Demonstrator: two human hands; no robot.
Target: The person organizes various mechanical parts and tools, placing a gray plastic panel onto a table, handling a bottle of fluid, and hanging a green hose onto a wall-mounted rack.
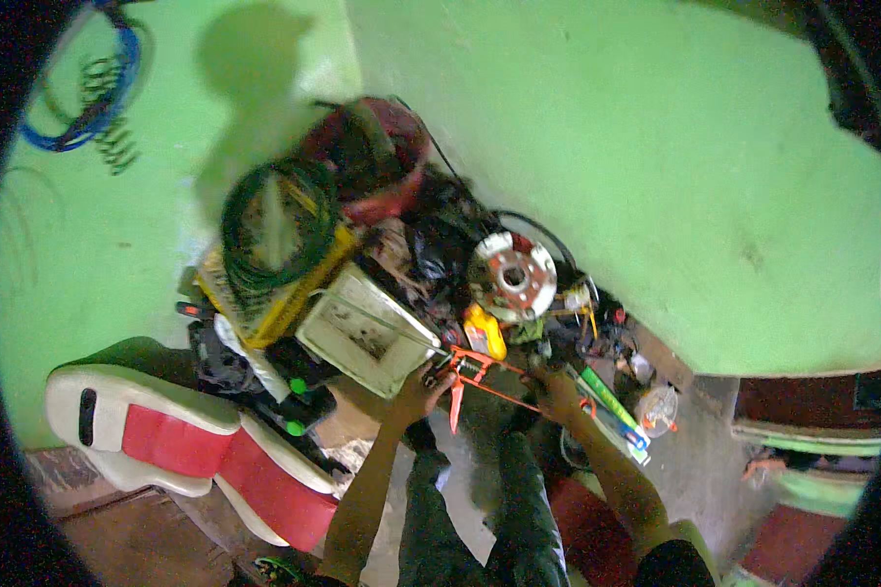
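Observation:
Both my hands are on an orange metal caulking gun [470, 368], held in front of me above the floor. My left hand [417, 391] is closed on its rear end, where a thin rod sticks out leftward over a dirty white plastic tub [355, 326]; an orange handle hangs down beside that hand. My right hand [558, 391] grips the other end of the frame. A yellow bottle [482, 328] lies just beyond the tool, and a long green tube [602, 396] is by my right hand.
A red-and-cream seat [174, 440] lies at the left. Against the green walls are a coiled green hose [274, 230], a red bucket [392, 166], a rusty disc [514, 279] and dark clutter. Steps [803, 421] are at the right.

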